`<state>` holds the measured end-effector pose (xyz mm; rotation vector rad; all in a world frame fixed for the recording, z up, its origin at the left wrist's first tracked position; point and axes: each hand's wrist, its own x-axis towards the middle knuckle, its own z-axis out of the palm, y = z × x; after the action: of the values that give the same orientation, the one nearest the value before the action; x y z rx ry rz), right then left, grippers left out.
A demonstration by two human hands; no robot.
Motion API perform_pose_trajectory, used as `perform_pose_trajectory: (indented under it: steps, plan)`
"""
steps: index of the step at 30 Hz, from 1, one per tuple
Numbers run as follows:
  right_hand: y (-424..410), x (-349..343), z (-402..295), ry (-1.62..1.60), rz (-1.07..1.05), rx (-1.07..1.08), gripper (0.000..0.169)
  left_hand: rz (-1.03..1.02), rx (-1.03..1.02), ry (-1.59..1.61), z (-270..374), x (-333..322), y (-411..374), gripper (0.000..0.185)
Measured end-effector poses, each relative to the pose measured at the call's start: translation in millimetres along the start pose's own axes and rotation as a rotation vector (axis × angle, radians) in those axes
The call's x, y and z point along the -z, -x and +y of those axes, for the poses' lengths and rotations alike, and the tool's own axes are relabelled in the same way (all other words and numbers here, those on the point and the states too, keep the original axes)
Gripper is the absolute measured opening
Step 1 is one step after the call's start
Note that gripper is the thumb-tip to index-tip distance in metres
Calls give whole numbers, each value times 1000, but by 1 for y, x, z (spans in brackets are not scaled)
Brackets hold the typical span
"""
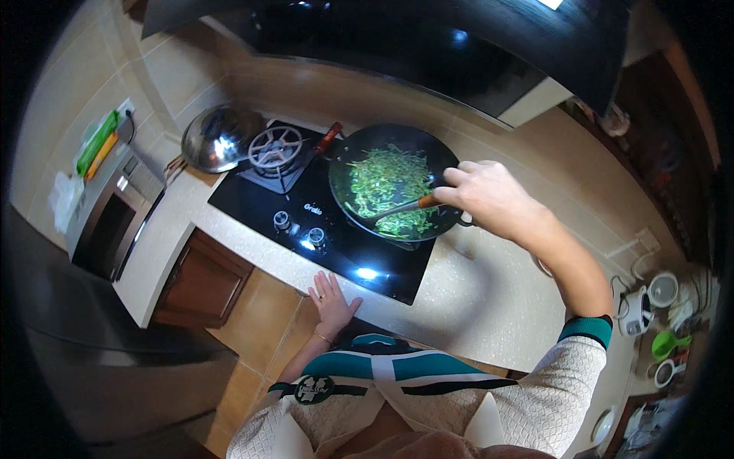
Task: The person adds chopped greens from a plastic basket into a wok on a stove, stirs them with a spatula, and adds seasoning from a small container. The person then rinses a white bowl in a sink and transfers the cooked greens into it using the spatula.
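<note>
My right hand (487, 198) grips the wooden handle of a metal spatula (401, 209), whose blade rests low at the near left side of a black wok (338, 172). Chopped green vegetables (390, 183) are spread inside the wok, which stands on the right burner of a black glass gas hob (367, 252). With fingers spread, my left hand (332, 307) rests on the edge of the pale countertop (459, 298), holding nothing. The wok's red-brown side handle (329, 137) points to the upper left.
Left of the wok is a bare burner (275, 148), with a domed metal lid (215, 140) beyond it. Two control knobs (316, 236) sit on the hob's front. A range hood (401, 51) hangs above. A microwave (109, 218) stands at left; a green strainer (665, 345) lies at right.
</note>
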<state>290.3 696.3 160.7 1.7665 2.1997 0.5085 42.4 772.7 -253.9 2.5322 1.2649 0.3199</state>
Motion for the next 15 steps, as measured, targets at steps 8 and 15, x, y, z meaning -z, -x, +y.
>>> perform_pose_trajectory:
  steps: [8,15]
  plan:
    - [-82,-93,0,50,193,-257,16,4,-8,7,0,9,-4,106]
    - [9,-24,18,-375,-323,-568,16,-10,9,45,-2,5,-3,106]
